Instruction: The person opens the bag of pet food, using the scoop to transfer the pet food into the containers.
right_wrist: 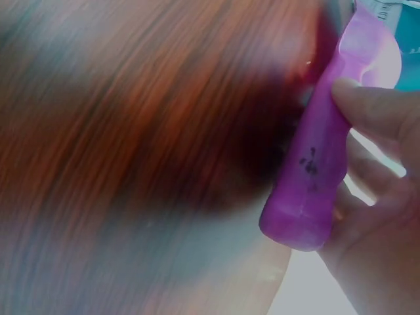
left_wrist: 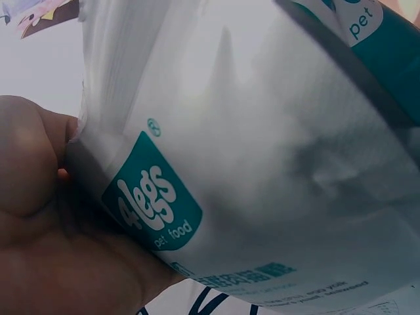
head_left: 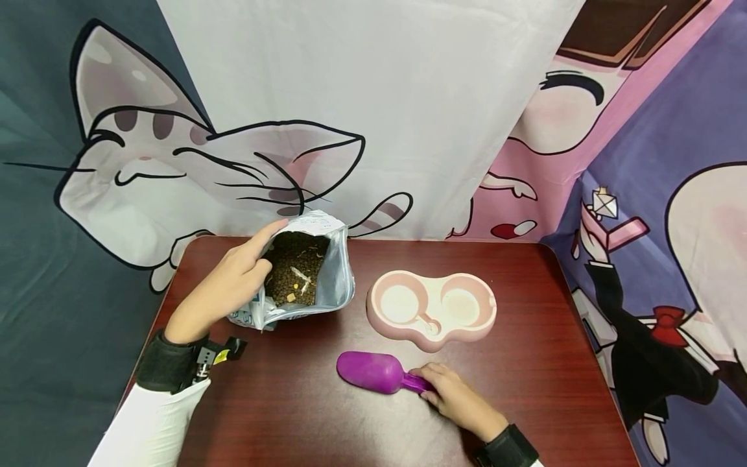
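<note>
Upright at the table's back left stands an unzipped pet food bag (head_left: 338, 272), silver inside and filled with brown kibble (head_left: 294, 269). My left hand (head_left: 230, 279) grips its left rim, with the index finger along the edge. In the left wrist view the palm and thumb lie against the bag's printed side (left_wrist: 262, 164). A purple scoop (head_left: 370, 371) is in my right hand (head_left: 461, 399), which holds it by the handle near the front middle of the table. The right wrist view shows fingers and thumb around that handle (right_wrist: 308, 157).
A pink double pet bowl (head_left: 433, 301) with two pale round hollows sits right of the bag, behind the scoop. All stand on a reddish-brown wooden table (head_left: 280, 402). Cloth with cartoon cats (head_left: 403, 78) hangs behind the back edge and along the sides.
</note>
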`<move>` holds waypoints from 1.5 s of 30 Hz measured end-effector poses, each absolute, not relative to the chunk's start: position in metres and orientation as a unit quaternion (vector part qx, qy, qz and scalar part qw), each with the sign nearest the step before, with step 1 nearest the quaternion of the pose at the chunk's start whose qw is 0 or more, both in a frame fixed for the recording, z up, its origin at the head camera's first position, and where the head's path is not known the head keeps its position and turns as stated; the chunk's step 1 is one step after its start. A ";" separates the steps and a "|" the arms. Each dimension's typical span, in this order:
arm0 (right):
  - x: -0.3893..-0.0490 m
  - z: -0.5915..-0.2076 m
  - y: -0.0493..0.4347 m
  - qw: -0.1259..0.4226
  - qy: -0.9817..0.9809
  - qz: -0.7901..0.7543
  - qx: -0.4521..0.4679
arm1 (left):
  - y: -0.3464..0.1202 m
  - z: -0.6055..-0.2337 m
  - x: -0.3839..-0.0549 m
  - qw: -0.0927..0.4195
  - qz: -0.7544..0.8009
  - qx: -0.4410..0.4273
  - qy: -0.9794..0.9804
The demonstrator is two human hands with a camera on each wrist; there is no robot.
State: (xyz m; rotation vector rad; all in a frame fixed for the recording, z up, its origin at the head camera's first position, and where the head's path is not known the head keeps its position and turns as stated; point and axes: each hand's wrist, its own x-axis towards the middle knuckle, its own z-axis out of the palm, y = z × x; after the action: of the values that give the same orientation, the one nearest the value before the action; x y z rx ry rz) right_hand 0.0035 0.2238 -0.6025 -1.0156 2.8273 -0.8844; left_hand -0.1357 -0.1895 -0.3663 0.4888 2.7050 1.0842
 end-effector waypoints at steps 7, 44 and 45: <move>0.004 -0.597 0.226 0.098 0.883 -0.344 -0.303 | -0.191 -0.363 -0.135 0.098 0.366 0.164 0.911; -0.006 -0.589 0.232 0.079 0.929 -0.295 -0.210 | -0.189 -0.363 -0.137 0.107 0.369 0.159 0.909; -0.006 -0.589 0.233 0.079 0.930 -0.294 -0.205 | -0.189 -0.363 -0.137 0.107 0.369 0.159 0.909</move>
State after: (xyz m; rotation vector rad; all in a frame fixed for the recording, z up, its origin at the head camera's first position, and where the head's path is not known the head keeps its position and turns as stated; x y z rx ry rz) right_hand -0.0056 0.2332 -0.5887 -0.6151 2.7843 -0.8802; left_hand -0.1371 -0.1894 -0.3628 0.4688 2.6779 1.0866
